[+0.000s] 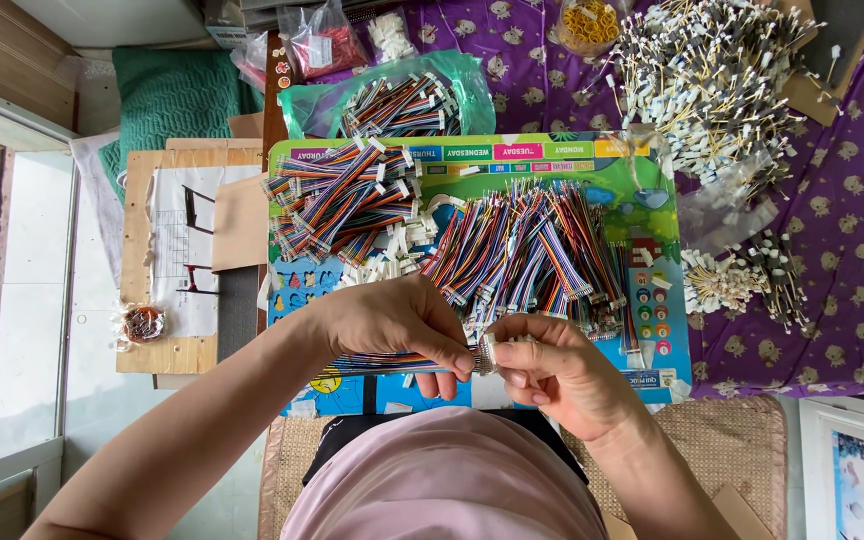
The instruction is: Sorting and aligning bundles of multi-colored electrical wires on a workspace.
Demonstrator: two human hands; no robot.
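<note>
Nearest the camera: a pink garment (447,480) at the bottom edge, over a woven mat (732,440).

Just above: left hand (392,325), thumb and forefinger pinched together on a flat rainbow ribbon cable (382,362); cable trailing leftward beneath the palm, its right end at the fingertips. Right hand (562,370), fingers curled and closed on a small white connector (488,352) at that same cable end; connector lying between the fingertips of both hands, the two hands almost touching there.

Beneath and beyond the hands: a colourful printed board (652,170) serving as the work surface. At its centre, a loose heap of multicoloured wire leads (532,250) with white plugs, just beyond the knuckles. At its upper left, a pile of ribbon cables (337,195), with scattered white connector housings (392,265) between the two heaps.

Farther: a green plastic bag of ribbon cables (397,100); to the right, on a purple patterned cloth (852,220), a large pile of pale wires with white ends (712,70) and two smaller bundles (742,280).

Far left: a wooden board with a paper sheet (177,250); a green cushion (172,95).
</note>
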